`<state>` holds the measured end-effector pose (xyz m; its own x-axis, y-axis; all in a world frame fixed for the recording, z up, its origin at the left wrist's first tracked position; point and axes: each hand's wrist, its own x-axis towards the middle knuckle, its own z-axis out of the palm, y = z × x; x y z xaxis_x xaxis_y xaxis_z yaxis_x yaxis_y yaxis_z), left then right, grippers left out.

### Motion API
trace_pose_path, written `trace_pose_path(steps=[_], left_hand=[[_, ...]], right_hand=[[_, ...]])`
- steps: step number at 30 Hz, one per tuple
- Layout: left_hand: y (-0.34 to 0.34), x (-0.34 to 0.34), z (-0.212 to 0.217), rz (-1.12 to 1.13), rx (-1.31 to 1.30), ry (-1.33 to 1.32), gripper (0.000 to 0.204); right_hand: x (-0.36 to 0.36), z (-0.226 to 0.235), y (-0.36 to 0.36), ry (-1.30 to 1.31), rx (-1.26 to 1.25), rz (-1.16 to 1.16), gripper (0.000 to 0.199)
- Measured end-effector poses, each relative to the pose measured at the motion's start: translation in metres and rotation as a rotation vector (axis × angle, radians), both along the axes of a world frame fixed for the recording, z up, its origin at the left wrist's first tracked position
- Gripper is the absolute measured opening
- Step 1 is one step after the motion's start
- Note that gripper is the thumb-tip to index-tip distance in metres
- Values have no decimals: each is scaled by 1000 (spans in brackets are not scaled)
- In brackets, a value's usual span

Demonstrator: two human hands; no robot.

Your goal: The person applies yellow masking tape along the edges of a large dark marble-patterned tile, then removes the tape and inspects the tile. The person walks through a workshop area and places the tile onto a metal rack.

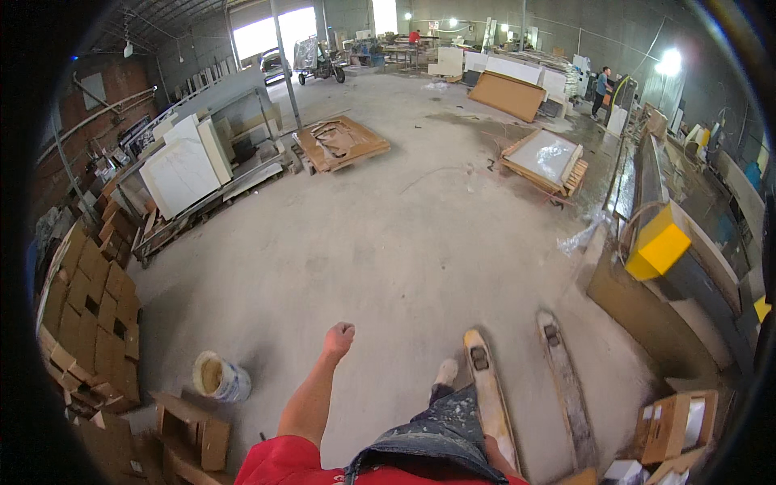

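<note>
My left hand is stretched forward over the concrete floor, its fingers curled into a fist with nothing showing in them. Only a bit of my right arm appears at the lower edge, beside my dark, dust-spotted apron; the fingers on that side are hidden. Close to the right arm lies a pallet truck's left fork, yellowish and worn, with a roller well near its tip. The other fork, greyer, runs alongside it farther right. One shoe of mine shows left of the forks.
On the left stand a white bucket, stacked cardboard boxes and a rack of stone slabs. Ahead are two low pallets, one with a brown sheet, one with a pale slab. A yellow box juts out at right; a person stands beyond.
</note>
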<state>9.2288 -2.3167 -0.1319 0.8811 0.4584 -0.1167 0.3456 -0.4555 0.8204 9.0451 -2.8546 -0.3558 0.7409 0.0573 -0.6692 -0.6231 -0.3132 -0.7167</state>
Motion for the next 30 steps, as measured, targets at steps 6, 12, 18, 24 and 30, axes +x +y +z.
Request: trace_pose_path(steps=[6,12,18,24,30], left_hand=[[35,137,-122,-320,475,90,36],[31,145,-148,-624,163,1108,22],[60,367,-178,-451,91,1107,24],[127,710,-210,-694,522,930,26],[22,1237,-32,-307,188,221,40]], right_hand=[[298,-70,19,57,366,-160,39],[492,53,-5,-196,-584,1029,28],[646,-54,-60,-182,-742,1258,27],[889,-28,-34,-414,-373,647,29],[1144,61,56,-59,-458,159,31]])
